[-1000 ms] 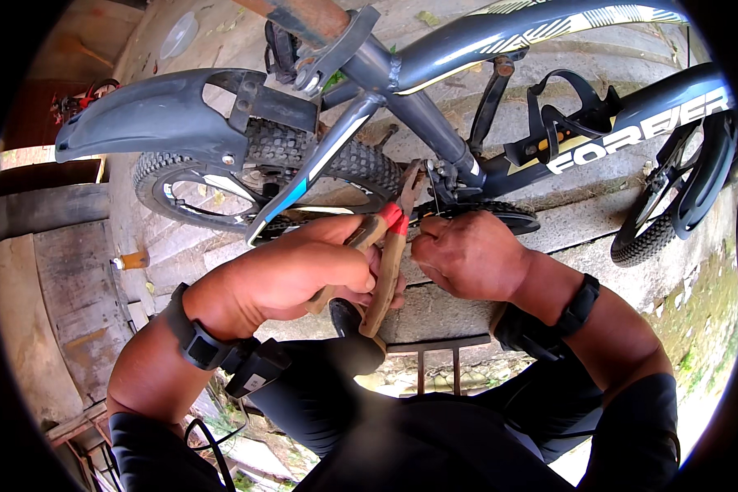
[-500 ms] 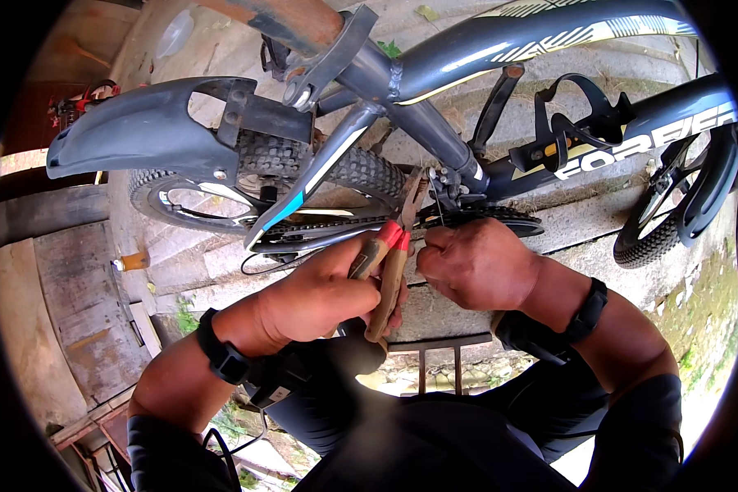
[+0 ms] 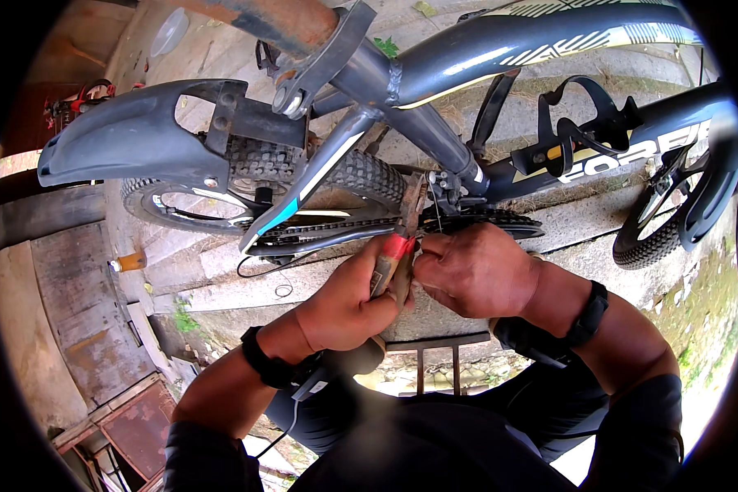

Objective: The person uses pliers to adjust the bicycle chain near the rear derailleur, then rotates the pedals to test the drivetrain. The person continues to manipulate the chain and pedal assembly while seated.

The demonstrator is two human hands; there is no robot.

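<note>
Hidden or cut off: the lower ends of the pliers' handles, covered by the left hand (image 3: pixel 348 299); the fingertips of the right hand (image 3: pixel 488 275), turned under and out of sight; part of the chainring (image 3: pixel 512 224), behind the right knuckles; the bicycle frame (image 3: pixel 435 135), cropped at the top and right. Rim darkened by the lens. Whether the pliers' jaws bite on anything cannot be made out.

Left hand: closed round the handles of one pair of combination pliers (image 3: pixel 397 245), red-sleeved, worn; thumb along the near side, wrist angled up and inward. Pliers pointing upward, their head just beside the front derailleur (image 3: pixel 444 190), at the foot of the seat tube.

Right hand: curled shut, back of hand uppermost, just beside the pliers; a thin cable (image 3: pixel 439 220) stands directly above its knuckles. Whether the fingers pinch it, cannot tell. Both forearms slant inward, each with a black wristband.

Surroundings: rear tyre (image 3: pixel 369 180), knobbly, behind the chainstay; black mudguard (image 3: pixel 139 135) over it, left; bottle cage (image 3: pixel 582 123), black, on the down tube; front wheel (image 3: pixel 644 246), far right; rusty seatpost (image 3: pixel 279 25), top; wooden boards (image 3: pixel 78 287), left; small orange-brown container (image 3: pixel 129 261) near them. Derailleur area hemmed in by seat tube, tyre and chainring.
</note>
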